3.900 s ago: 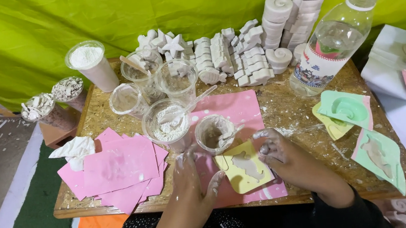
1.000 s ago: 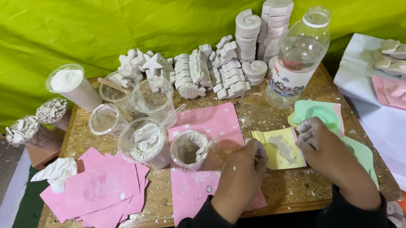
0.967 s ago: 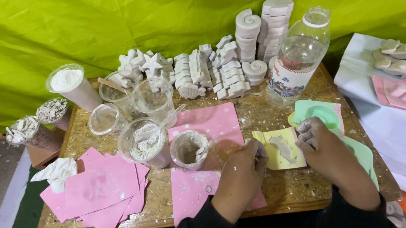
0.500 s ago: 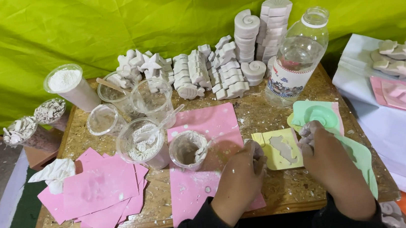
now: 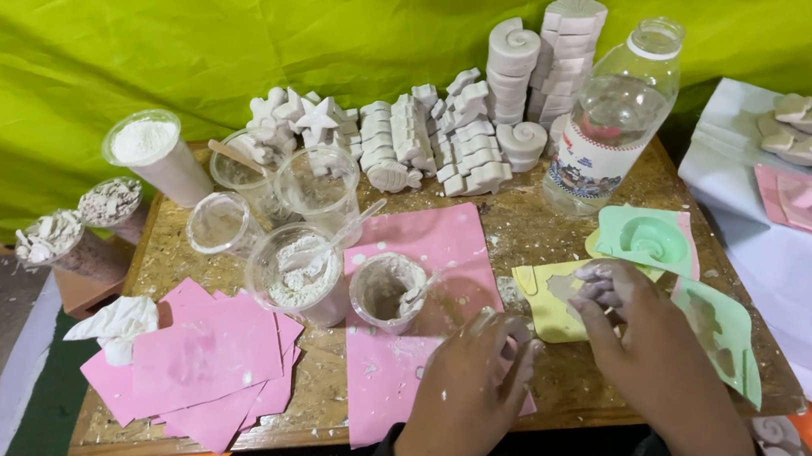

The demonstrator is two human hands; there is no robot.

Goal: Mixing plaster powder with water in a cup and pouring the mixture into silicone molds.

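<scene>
A: What is being done here?

B: A yellow mould is being pressed and smoothed on the wooden board. It lies between the hands. The right hand has its fingertips bent onto the mould's wet filling. The left hand is curled at the mould's left edge, not closed around anything.

A: What is called for next?

B: Probably gentle smoothing, so the filling is kept level.

A: What can be counted?

B: Two green moulds are seen, one clear bottle, and two pink mats near the small paste cup.
</scene>
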